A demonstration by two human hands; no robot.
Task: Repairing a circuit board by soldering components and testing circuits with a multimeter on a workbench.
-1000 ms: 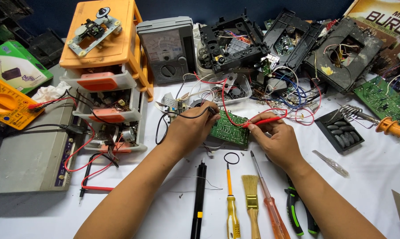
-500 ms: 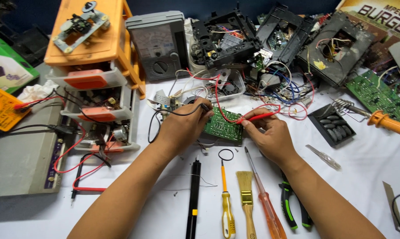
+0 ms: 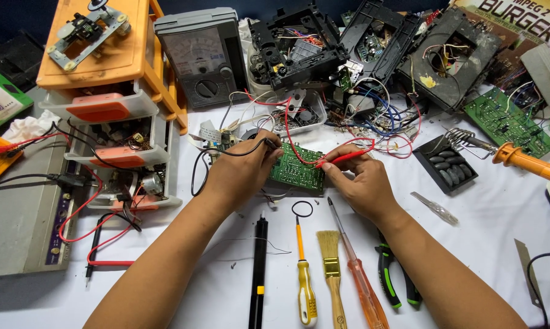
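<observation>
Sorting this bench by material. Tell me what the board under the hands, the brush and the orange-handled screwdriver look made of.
Circuit board: green laminate, likely fibreglass, matte, dotted with solder points.
Brush: pale wooden handle, shiny brass-coloured metal ferrule, light bristles that could be natural or synthetic.
Screwdriver: translucent orange plastic handle, glossy, with a thin grey steel-looking shaft.

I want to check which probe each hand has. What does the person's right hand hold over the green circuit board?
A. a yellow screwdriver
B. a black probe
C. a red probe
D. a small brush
C: the right hand pinches a red probe whose tip points at the green circuit board, while the left hand holds the black probe.
</observation>
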